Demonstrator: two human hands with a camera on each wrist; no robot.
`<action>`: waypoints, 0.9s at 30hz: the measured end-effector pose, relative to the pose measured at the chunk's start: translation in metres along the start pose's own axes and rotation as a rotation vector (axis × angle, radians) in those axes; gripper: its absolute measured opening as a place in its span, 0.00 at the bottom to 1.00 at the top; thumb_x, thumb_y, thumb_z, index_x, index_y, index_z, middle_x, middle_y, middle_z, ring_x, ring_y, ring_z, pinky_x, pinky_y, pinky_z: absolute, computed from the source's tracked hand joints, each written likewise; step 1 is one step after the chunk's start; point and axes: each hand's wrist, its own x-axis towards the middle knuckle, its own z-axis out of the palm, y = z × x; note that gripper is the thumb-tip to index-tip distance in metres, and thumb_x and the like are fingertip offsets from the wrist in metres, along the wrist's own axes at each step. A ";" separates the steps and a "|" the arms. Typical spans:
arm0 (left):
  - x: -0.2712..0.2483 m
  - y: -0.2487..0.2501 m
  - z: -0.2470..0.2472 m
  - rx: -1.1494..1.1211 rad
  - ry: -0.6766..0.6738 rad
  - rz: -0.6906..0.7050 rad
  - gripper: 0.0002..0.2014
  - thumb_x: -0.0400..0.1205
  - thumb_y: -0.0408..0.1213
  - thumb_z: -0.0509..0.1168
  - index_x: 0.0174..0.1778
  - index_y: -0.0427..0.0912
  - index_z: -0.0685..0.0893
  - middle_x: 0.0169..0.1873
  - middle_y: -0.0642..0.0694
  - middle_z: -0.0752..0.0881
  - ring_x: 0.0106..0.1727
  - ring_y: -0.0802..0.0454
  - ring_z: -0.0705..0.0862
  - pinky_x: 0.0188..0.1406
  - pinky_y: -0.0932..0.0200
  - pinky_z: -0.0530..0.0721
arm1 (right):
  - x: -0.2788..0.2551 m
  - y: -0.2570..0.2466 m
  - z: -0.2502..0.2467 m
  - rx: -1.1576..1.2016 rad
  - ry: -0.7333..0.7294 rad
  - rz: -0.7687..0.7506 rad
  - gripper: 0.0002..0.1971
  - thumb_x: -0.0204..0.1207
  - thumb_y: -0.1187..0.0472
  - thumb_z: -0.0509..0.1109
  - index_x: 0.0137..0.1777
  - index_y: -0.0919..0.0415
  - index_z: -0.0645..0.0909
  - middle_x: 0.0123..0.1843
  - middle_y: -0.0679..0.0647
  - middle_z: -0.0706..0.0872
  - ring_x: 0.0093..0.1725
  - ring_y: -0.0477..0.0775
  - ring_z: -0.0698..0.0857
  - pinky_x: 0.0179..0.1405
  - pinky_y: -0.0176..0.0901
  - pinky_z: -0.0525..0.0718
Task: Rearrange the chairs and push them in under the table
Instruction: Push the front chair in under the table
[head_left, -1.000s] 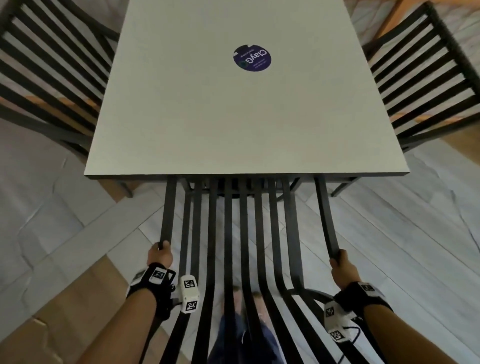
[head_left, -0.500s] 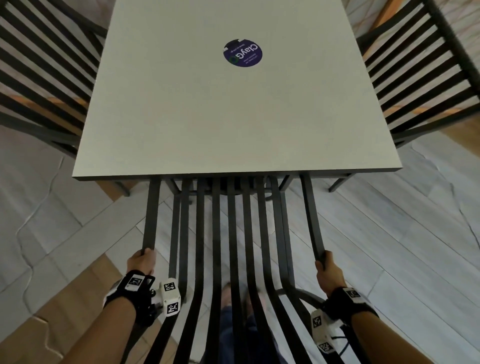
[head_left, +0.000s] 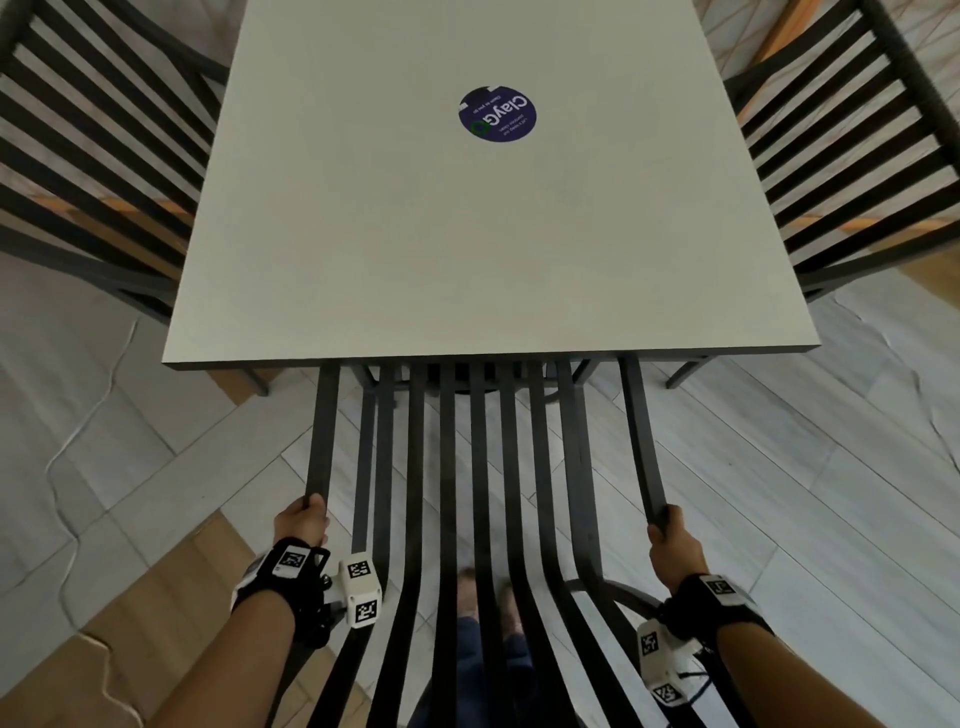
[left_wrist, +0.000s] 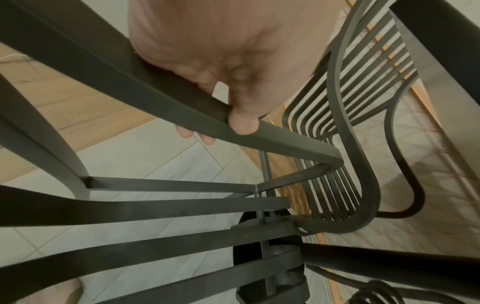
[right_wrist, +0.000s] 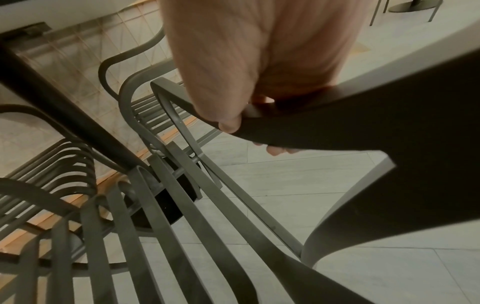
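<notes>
Head view, step: While both hands grip its armrests, the dark metal slatted chair (head_left: 462, 467) stands at the near edge of the pale grey square table (head_left: 363, 234), its seat slats running under that edge; I judge this the push-in of the near chair, close to its end.
Head view, left hand: the left hand (head_left: 304, 522) is curled round the end of the left armrest bar (head_left: 323, 431).
Head view, right hand: the right hand (head_left: 675, 543) is curled round the end of the right armrest bar (head_left: 641, 436).
Head view, other chairs: a second dark slatted chair (head_left: 98, 156) sits at the table's left edge and a third dark slatted chair (head_left: 852, 156) at its right edge, both drawn close.
Head view, table top: a round dark blue sticker (head_left: 497, 114) lies near the far middle.
Left wrist view, grip: the thumb lies on top of the bar and the fingertips (left_wrist: 185, 132) show beneath it, a full closed wrap.
Right wrist view, grip: the same wrap, thumb over the bar and fingertips (right_wrist: 275, 151) under it.
Next move: likely an even, straight push from both hands, so the armrests pass under the table edge without knocking it; whether they clear cannot be told.
</notes>
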 end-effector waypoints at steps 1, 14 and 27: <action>0.000 0.000 -0.003 0.010 0.007 0.010 0.17 0.86 0.37 0.55 0.58 0.27 0.82 0.28 0.38 0.78 0.24 0.46 0.71 0.25 0.57 0.70 | -0.001 -0.002 0.002 0.002 -0.002 -0.006 0.13 0.84 0.66 0.57 0.67 0.66 0.66 0.44 0.65 0.79 0.40 0.65 0.79 0.40 0.51 0.75; -0.039 0.018 -0.008 0.299 0.035 0.056 0.27 0.81 0.47 0.63 0.73 0.35 0.74 0.66 0.26 0.80 0.65 0.26 0.79 0.69 0.37 0.76 | -0.007 -0.002 -0.023 -0.043 -0.065 -0.080 0.21 0.83 0.52 0.62 0.73 0.60 0.67 0.54 0.62 0.83 0.47 0.60 0.82 0.47 0.48 0.79; -0.261 0.086 0.132 0.404 -0.431 0.427 0.28 0.82 0.36 0.65 0.78 0.43 0.65 0.75 0.38 0.74 0.74 0.41 0.74 0.71 0.48 0.73 | 0.061 0.071 -0.224 -0.016 0.000 -0.210 0.23 0.83 0.48 0.62 0.71 0.62 0.70 0.65 0.66 0.81 0.61 0.65 0.82 0.62 0.50 0.78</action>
